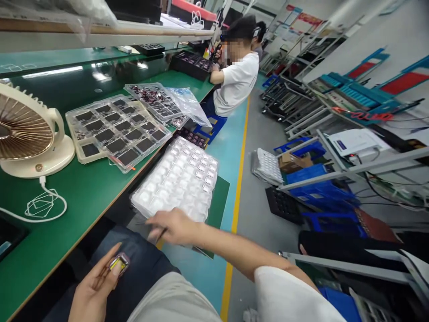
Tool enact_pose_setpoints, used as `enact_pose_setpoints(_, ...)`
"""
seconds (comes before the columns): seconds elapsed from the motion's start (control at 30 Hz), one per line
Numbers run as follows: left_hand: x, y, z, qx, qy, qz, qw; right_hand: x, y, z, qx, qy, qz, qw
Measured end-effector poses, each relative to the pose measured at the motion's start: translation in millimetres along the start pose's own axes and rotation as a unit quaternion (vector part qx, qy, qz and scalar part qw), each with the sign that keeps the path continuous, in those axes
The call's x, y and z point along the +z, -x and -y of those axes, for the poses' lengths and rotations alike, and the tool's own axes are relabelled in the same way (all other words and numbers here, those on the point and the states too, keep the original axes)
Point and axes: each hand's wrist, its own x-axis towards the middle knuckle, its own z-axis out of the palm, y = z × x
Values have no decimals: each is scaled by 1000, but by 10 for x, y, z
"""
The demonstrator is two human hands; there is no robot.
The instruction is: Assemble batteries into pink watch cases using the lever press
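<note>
At the lower left, my left hand (97,281) pinches a small electronic part (120,263) between thumb and fingers, above my lap. The part has a shiny rim and a yellow area. My right hand (176,227), slightly blurred, is by the near edge of a white plastic blister tray (167,179). Its fingers are curled together, and a thin dark thing (162,233) shows at them, too smeared to name. Small pieces sit in several pockets on the tray's far right side. A green board (219,201) shows under the tray.
On the green bench (90,197) stand a cream fan (36,134) with a white cable and clear trays (117,127) of dark screens. Behind them are a tray of small parts (154,98) and a plastic bag (191,105). A co-worker (239,80) sits farther along. Metal racks (321,170) stand right.
</note>
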Motion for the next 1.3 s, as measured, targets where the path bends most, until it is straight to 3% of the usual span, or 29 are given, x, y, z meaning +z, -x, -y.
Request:
enact_pose_setpoints(0.03,-31,-8,33,-11,12,-4,1000,-169,34,-244,104,16,-29,994)
enact_pose_setpoints(0.1,-107,-4,88,-37,50,0,998,-520,91,-754,231,55,-95,967)
enact_pose_setpoints(0.23,-214,42,98,-76,107,18,991,-970,111,-1540,379,101,-154,907)
enact_pose_setpoints(0.33,-239,43,54,-91,130,27,987,-1049,70,-1772,412,106,-162,890)
enact_pose_setpoints(0.43,-249,31,9,-107,148,33,983,-1101,56,-1773,412,98,-183,887)
enact_pose_setpoints(0.53,-245,80,-84,-114,179,25,977,-1116,58,-1578,392,83,-228,887)
enact_pose_setpoints(0.63,-228,160,-238,-114,235,39,965,-900,-5,-1141,334,52,-265,903)
enact_pose_setpoints(0.7,-233,188,-326,-98,263,45,959,-596,-69,-670,264,-18,-250,931)
enact_pose_setpoints(0.77,-268,204,-362,-65,283,43,956,-221,-131,-83,172,-186,-201,946)
enact_pose_setpoints(0.87,-372,232,-305,-5,311,40,949,312,-253,771,104,-368,-125,916)
enact_pose_setpoints(0.97,-502,259,-194,43,336,34,940,652,-385,1304,83,-448,-82,887)
enact_pose_setpoints(1.07,-615,277,-133,79,361,15,929,784,-438,1509,72,-537,-7,841)
enact_pose_setpoints(1.2,-704,298,-155,108,370,10,923,826,-401,1577,125,-622,100,767)
enact_pose_setpoints(1.3,-740,308,-177,113,380,17,918,859,-380,1600,135,-636,130,749)
